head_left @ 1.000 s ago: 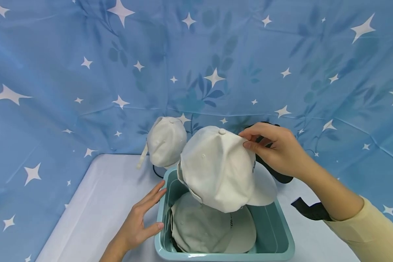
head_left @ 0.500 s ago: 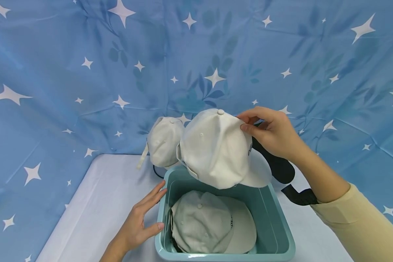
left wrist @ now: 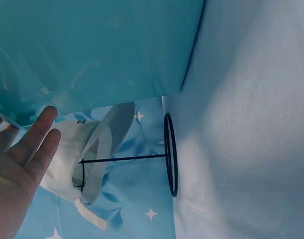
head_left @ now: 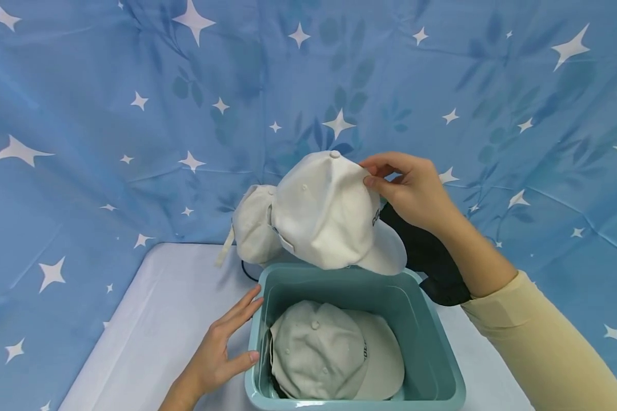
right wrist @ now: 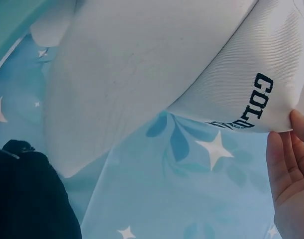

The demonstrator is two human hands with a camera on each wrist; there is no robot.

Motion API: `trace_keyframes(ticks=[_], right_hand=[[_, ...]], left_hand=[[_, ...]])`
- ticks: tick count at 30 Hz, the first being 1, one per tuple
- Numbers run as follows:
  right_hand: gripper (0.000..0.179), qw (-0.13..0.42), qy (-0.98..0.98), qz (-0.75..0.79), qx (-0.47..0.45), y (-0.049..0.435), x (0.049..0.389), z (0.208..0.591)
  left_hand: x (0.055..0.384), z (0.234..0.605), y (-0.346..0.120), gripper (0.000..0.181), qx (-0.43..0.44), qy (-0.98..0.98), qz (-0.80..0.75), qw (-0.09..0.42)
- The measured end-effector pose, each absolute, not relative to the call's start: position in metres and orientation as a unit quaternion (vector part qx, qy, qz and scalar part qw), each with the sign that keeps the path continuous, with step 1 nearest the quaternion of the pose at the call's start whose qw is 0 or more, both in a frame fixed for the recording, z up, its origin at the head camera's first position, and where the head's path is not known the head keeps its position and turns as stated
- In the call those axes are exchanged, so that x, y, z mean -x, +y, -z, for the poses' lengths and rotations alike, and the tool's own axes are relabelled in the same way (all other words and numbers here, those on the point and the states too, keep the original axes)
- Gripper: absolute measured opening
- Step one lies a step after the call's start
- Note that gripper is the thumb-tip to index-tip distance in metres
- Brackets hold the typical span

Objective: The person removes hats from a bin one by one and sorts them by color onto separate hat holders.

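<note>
My right hand (head_left: 408, 191) pinches a white baseball cap (head_left: 321, 211) by the front of its crown, between thumb and fingers. The cap hangs above the bin's far rim, brim toward the lower right; dark lettering shows on its front panel (right wrist: 241, 99) in the right wrist view. My left hand (head_left: 218, 342) has its fingers spread against the left rim of a teal plastic bin (head_left: 355, 405). Inside the bin lies a similar pale cap (head_left: 319, 354), crown up, brim to the right. Something dark beneath it is mostly hidden.
Behind the bin, another white cap (head_left: 254, 225) with a loose strap sits on a black wire stand (left wrist: 170, 154). A black object (head_left: 416, 240), partly hidden by my right arm, is at the back right. A blue star-patterned curtain (head_left: 133, 142) hangs behind the white-covered table (head_left: 169, 297).
My right hand has lifted the white cap up and slightly left, out over the bin's far rim, uncovering the cap inside. The left hand stays at the rim.
</note>
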State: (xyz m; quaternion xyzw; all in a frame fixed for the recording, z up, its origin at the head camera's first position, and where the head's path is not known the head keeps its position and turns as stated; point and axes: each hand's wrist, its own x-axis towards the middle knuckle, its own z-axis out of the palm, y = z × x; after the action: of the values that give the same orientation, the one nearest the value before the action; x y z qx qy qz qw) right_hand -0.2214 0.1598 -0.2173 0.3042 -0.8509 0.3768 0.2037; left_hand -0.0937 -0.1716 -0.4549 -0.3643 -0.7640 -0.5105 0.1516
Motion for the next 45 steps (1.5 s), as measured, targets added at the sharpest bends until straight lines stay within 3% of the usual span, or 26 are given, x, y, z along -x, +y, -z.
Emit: trace_keyframes(ticks=[15, 25, 45], right_hand=[[0.022, 0.237, -0.831, -0.413, -0.287, 0.119, 0.230, 0.207], [0.022, 0.253, -0.812, -0.438, -0.291, 0.108, 0.275, 0.237], [0.020, 0.251, -0.812, -0.449, -0.275, 0.069, 0.303, 0.281]], left_hand=[[0.094, 0.455, -0.169, 0.070, 0.358, -0.765, 0.514, 0.148], [0.093, 0.454, -0.170, 0.071, 0.360, -0.763, 0.515, 0.151], [0.093, 0.454, -0.170, 0.072, 0.353, -0.770, 0.510, 0.151]])
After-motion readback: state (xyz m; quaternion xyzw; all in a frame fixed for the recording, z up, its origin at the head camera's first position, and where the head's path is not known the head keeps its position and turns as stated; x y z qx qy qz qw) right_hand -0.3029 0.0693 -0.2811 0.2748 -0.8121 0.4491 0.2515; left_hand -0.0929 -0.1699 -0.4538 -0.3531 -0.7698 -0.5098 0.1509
